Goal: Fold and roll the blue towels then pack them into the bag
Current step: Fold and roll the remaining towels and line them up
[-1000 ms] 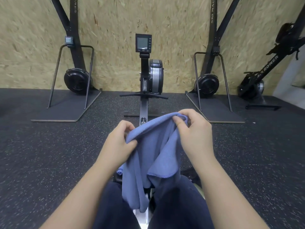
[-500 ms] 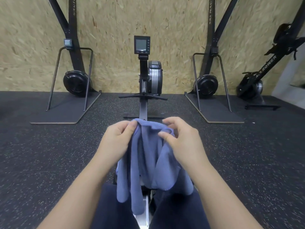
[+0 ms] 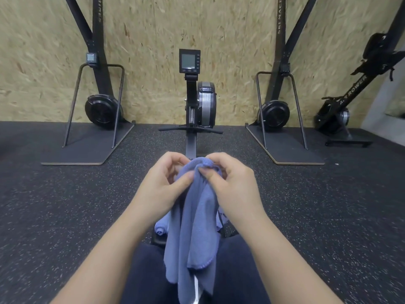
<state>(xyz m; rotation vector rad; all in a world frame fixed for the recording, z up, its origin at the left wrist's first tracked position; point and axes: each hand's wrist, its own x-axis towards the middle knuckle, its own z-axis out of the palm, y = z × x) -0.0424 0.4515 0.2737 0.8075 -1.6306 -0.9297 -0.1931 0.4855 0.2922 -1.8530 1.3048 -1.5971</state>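
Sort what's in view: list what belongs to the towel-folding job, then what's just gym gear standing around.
Part of the job:
- blue towel, gripped at its top by the left hand and right hand
- rolled blue towel below the left hand

Just standing around:
- rowing machine with its monitor
- two ski machines
- air rower

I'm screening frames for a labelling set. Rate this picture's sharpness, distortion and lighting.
Head view: strong wide-angle bending, with the side machines' posts leaning and the floor curving; the wall is smeared at the edges; both hands, left and right, and the towel are fairly sharp; light is even and soft, without glare or hard shadows.
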